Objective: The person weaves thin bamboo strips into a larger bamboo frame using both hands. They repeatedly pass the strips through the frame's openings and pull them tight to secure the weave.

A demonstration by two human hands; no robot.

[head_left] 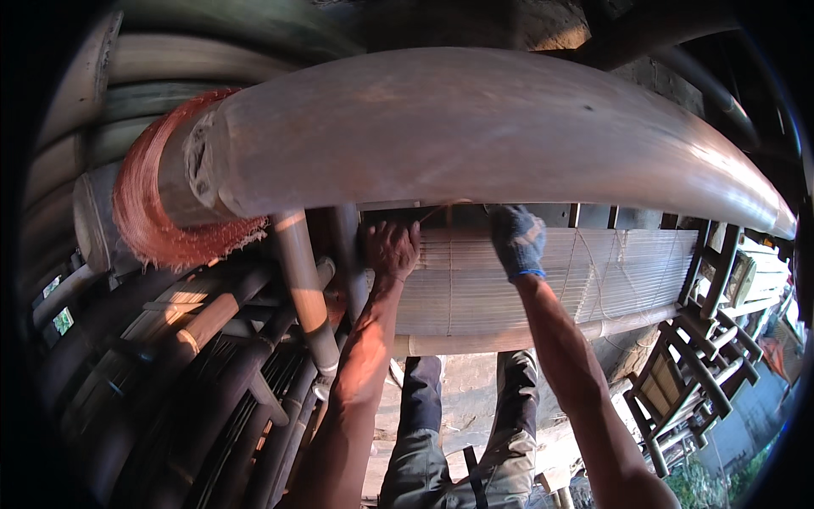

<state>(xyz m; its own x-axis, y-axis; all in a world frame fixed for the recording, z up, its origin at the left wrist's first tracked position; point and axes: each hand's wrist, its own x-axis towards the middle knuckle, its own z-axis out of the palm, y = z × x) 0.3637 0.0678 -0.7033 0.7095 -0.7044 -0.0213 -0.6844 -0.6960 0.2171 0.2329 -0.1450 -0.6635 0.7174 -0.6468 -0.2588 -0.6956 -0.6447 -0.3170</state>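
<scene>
A slatted mat (509, 288) of thin pale strips, bound by vertical cords, hangs in front of me below a thick, smooth horizontal pole (424, 127). My left hand (393, 249) is bare and lies at the mat's upper left corner, fingers bent and pointing up. A thin brown strand (434, 212) runs near its fingertips toward the pole's underside. Farther right, my right hand (517, 241), in a grey-blue knitted glove, is closed at the mat's top edge just under the pole. What either hand grips is too small or hidden to make out.
Red fibrous cord (153, 187) is wound thickly around the pole's left end. A bamboo post (303, 288) stands left of my left arm, with stacked bamboo poles (220, 331) beyond. Along the mat's bottom runs a bamboo bar (458, 343). A bamboo frame (678, 382) stands at right.
</scene>
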